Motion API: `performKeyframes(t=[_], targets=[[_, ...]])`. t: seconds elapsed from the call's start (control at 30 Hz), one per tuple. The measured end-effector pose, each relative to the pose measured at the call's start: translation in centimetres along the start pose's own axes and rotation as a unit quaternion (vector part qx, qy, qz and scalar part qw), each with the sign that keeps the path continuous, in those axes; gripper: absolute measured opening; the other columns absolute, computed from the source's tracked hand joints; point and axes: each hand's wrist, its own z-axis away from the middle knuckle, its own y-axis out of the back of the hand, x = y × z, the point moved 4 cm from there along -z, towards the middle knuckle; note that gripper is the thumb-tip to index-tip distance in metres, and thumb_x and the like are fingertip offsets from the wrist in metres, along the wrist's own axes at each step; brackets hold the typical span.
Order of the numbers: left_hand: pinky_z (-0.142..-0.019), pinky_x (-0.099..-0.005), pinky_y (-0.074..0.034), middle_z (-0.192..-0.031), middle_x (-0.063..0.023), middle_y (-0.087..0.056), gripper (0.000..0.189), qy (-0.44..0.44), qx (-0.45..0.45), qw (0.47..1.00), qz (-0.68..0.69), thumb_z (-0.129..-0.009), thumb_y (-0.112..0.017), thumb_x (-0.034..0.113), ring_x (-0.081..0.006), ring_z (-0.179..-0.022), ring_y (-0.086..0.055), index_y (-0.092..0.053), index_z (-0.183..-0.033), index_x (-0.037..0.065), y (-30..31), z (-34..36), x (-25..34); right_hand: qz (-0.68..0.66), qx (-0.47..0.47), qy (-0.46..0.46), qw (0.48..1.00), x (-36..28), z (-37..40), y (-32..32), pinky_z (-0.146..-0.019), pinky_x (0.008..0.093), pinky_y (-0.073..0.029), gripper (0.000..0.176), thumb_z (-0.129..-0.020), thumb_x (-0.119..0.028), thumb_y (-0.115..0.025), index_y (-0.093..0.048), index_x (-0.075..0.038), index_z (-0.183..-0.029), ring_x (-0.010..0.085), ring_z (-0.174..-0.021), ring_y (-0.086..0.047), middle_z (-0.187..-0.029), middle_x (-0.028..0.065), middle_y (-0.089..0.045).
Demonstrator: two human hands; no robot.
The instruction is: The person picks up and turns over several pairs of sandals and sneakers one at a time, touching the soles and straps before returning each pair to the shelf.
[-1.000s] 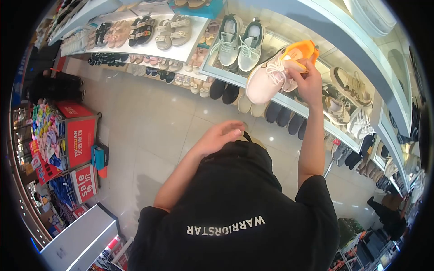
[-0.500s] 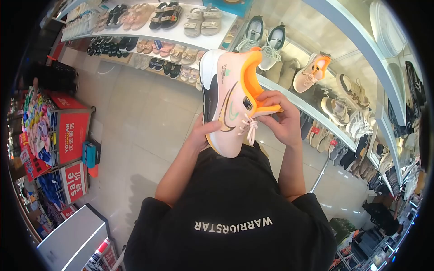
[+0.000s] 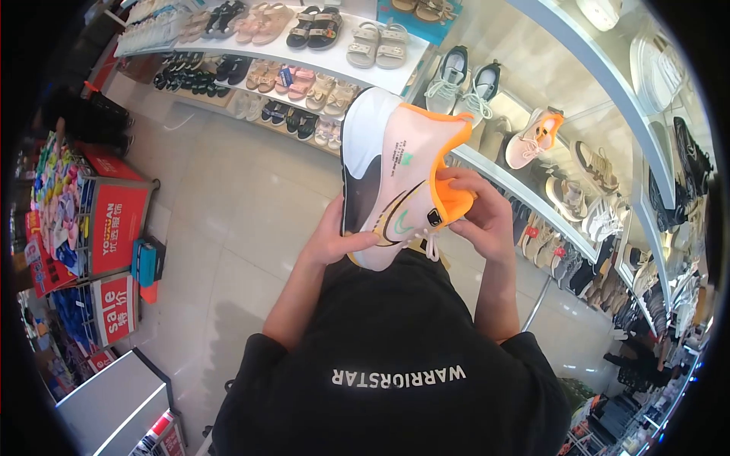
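Left hand [image 3: 328,239] grips the forefoot of a pale-pink sneaker [image 3: 411,163], held up between both hands; right hand [image 3: 487,216] pinches its orange tongue [image 3: 455,201]. Beyond the right hand, a similar sneaker [image 3: 526,146] sits on a display shelf [image 3: 544,216].

A shoe shop, its merchandise on open display around a pale tiled floor [image 3: 209,228]: here in the aisle, sandals [image 3: 327,30] stand in pairs along a white shelf [image 3: 342,59] across the upper left of the frame, while sneakers [image 3: 445,83] fill brightly lit racks [image 3: 526,204] from top center to the right edge. At left, a red panel [image 3: 118,228] reads "YOUXUAN" beside colorful goods [image 3: 62,197], above a red "sale" sign [image 3: 114,310].
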Motion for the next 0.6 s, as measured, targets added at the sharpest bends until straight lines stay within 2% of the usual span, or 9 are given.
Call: performKeyframes(t=[0.07, 0.13, 0.17, 0.23, 0.33, 0.47, 0.6], targets=[[-0.106, -0.038, -0.04, -0.133, -0.014, -0.055, 0.08, 0.002, 0.003, 1.0, -0.004, -0.073, -0.078, 0.009, -0.022, -0.122, -0.053, -0.039, -0.141, -0.005, 0.5, 0.4, -0.3, 0.002, 0.0, -0.003, 1.0, 0.1, -0.2, -0.2, -0.094, 0.0351, -0.053, 0.04, -0.079, 0.004, -0.075, -0.061, 0.001, -0.116, 0.0246, -0.114, -0.058, -0.13, 0.0171, -0.052], [-0.106, -0.0381, -0.04, -0.133, -0.0143, -0.055, 0.079, -0.007, -0.003, 1.0, 0.0, -0.073, -0.078, 0.009, -0.0222, -0.122, -0.053, -0.039, -0.141, -0.004, 0.8, 0.5, -0.1, 0.058, 0.002, -0.055, 0.997, 0.3, -0.4, -0.2, -0.083, 0.0296, -0.053, 0.028, -0.078, 0.005, -0.074, -0.065, 0.002, -0.104, 0.0181, -0.098, -0.062, -0.113, 0.0121, -0.06], [-0.106, -0.0383, -0.04, -0.133, -0.0145, -0.055, 0.079, -0.014, -0.01, 1.0, 0.004, -0.074, -0.078, 0.01, -0.0223, -0.122, -0.053, -0.04, -0.141, -0.004, 0.8, 0.6, 0.0, 0.06, 0.001, -0.054, 0.997, 0.5, -0.6, -0.3, -0.083, 0.0296, -0.053, 0.028, -0.078, 0.005, -0.074, -0.065, 0.002, -0.104, 0.0181, -0.098, -0.062, -0.113, 0.0121, -0.06], [-0.106, -0.0382, -0.04, -0.133, -0.0145, -0.055, 0.079, -0.016, -0.007, 1.0, 0.004, -0.074, -0.078, 0.01, -0.0222, -0.123, -0.053, -0.04, -0.141, -0.004, 0.9, 0.7, 0.3, 0.172, 0.002, 0.018, 0.985, 0.4, -1.0, -0.4, -0.074, 0.0254, -0.048, 0.018, -0.077, 0.004, -0.074, -0.067, 0.002, -0.093, 0.0126, -0.084, -0.06, -0.096, 0.0068, -0.062], [-0.106, -0.038, -0.041, -0.133, -0.0145, -0.055, 0.078, -0.014, -0.003, 1.0, -0.002, -0.074, -0.078, 0.01, -0.022, -0.123, -0.053, -0.04, -0.141, -0.004, 1.3, 0.7, 0.5, 0.182, 0.046, -0.03, 0.982, 0.0, -1.2, -1.0, -0.072, 0.0241, -0.044, 0.018, -0.076, 0.002, -0.075, -0.066, 0.002, -0.092, 0.0109, -0.082, -0.058, -0.09, 0.0045, -0.063], [-0.106, -0.0374, -0.041, -0.133, -0.014, -0.055, 0.081, -0.015, 0.002, 1.0, -0.003, -0.073, -0.08, 0.011, -0.0212, -0.123, -0.053, -0.04, -0.141, -0.004, 1.6, 0.5, 0.2, 0.186, 0.03, -0.002, 0.982, -0.3, -1.5, -0.7, -0.074, 0.0254, -0.046, 0.018, -0.077, 0.003, -0.075, -0.066, 0.002, -0.093, 0.0113, -0.085, -0.059, -0.095, 0.0064, -0.063], [-0.106, -0.0371, -0.04, -0.134, -0.0139, -0.054, 0.082, -0.017, -0.007, 0.999, -0.035, -0.073, -0.08, 0.012, -0.0211, -0.123, -0.052, -0.039, -0.142, -0.004, 1.8, 0.3, 0.7, 0.113, 0.039, 0.001, 0.993, -0.3, -1.6, -0.8, -0.074, 0.0243, -0.047, 0.026, -0.078, 0.004, -0.074, -0.065, 0.002, -0.103, 0.0116, -0.087, -0.06, -0.103, 0.0079, -0.061]])
